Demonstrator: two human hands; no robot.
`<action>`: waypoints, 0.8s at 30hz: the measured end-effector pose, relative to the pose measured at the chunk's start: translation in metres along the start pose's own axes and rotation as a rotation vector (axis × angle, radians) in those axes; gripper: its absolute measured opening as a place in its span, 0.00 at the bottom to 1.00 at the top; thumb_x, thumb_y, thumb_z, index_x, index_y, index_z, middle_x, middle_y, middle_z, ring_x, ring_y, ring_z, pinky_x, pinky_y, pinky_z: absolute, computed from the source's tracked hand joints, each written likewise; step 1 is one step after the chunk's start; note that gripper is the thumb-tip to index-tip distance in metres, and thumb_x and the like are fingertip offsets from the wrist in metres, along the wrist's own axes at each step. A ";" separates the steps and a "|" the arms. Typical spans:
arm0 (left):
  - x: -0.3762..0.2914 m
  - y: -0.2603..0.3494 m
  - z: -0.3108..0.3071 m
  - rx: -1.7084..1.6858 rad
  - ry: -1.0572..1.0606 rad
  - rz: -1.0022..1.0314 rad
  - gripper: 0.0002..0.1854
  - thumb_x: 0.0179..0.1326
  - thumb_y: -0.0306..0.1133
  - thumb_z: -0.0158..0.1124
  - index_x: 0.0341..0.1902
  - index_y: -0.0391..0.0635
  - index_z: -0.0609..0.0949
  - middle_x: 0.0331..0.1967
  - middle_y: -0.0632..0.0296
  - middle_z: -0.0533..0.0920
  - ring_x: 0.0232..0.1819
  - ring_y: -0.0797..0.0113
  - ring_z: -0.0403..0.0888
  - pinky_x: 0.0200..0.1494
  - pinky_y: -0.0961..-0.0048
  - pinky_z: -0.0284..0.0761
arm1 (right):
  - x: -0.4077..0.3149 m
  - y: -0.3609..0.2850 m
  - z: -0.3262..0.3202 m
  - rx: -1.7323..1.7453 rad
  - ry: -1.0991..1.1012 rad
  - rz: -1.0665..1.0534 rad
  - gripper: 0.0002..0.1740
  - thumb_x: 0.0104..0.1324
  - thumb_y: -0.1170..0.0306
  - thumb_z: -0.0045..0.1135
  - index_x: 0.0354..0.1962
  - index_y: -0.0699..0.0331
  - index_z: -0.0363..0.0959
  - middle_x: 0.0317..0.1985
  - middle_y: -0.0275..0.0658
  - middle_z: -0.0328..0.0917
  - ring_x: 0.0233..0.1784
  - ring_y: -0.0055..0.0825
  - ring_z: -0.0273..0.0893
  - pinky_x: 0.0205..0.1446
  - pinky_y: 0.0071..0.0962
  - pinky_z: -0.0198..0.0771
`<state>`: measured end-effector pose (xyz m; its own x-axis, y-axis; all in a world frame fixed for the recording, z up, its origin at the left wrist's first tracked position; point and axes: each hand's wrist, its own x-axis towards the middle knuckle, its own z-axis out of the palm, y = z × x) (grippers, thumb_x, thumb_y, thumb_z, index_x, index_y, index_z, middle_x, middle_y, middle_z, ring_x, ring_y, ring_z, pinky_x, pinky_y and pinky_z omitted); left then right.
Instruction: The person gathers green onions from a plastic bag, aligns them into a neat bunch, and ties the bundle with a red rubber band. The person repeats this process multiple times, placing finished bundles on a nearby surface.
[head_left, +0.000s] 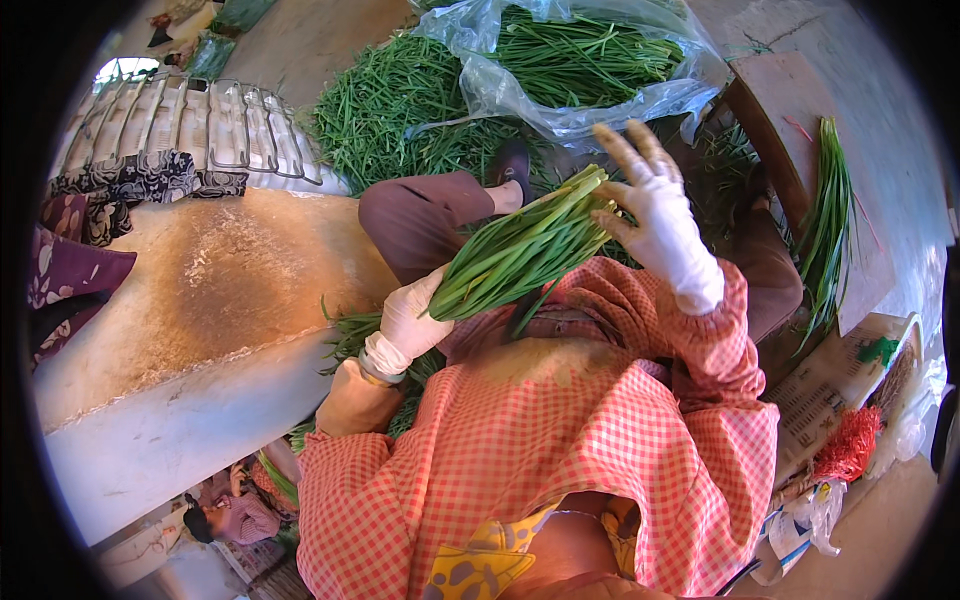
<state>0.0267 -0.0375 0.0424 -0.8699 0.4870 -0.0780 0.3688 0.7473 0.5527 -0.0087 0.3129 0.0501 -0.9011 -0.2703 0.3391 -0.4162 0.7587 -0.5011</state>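
Note:
My left hand (411, 316), in a pale glove, grips a bunch of long green chives (517, 251) around its leafy end. The bunch slants up to the right across my lap, its paler stem ends towards my other hand. My right hand (651, 206) wears a white glove with dirt-stained fingertips. Its fingers are spread beside the stem ends; whether the thumb or a fingertip touches the stems is hard to tell. In front of my legs lies a heap of loose chives (394, 105). A clear plastic bag (517, 105) behind my hands holds more chives (585, 60).
To my right, another bunch (828, 202) rests on a board (787, 90) near red ties. Lower right are a plastic crate (817, 397) and red string (851, 446). A stained slab (300, 247) stands at my left, a wire rack (202, 127) beyond it. Another person (240, 517) is at lower left.

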 end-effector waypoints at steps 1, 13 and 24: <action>0.004 0.007 -0.003 -0.036 0.011 -0.067 0.26 0.49 0.27 0.67 0.56 0.47 0.76 0.43 0.55 0.83 0.44 0.59 0.83 0.46 0.71 0.78 | 0.004 0.010 0.013 0.041 -0.056 -0.053 0.16 0.52 0.63 0.64 0.40 0.53 0.81 0.70 0.40 0.54 0.74 0.48 0.44 0.70 0.52 0.46; 0.017 0.019 -0.013 0.143 -0.085 -0.160 0.28 0.50 0.30 0.68 0.58 0.47 0.75 0.44 0.55 0.83 0.43 0.56 0.83 0.45 0.69 0.79 | 0.002 0.018 0.035 0.582 -0.210 0.059 0.09 0.59 0.68 0.61 0.34 0.63 0.76 0.55 0.42 0.72 0.60 0.40 0.67 0.60 0.39 0.64; 0.015 0.002 -0.026 -0.195 -0.358 -0.232 0.33 0.43 0.28 0.70 0.59 0.44 0.74 0.43 0.55 0.83 0.45 0.62 0.83 0.50 0.71 0.75 | 0.001 0.039 0.036 1.413 0.287 0.761 0.07 0.68 0.69 0.53 0.38 0.65 0.71 0.28 0.34 0.78 0.29 0.24 0.79 0.39 0.20 0.72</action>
<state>0.0062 -0.0404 0.0637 -0.7415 0.4682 -0.4806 0.0797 0.7726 0.6298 -0.0306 0.3207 0.0022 -0.9556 0.1266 -0.2660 0.1694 -0.5026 -0.8478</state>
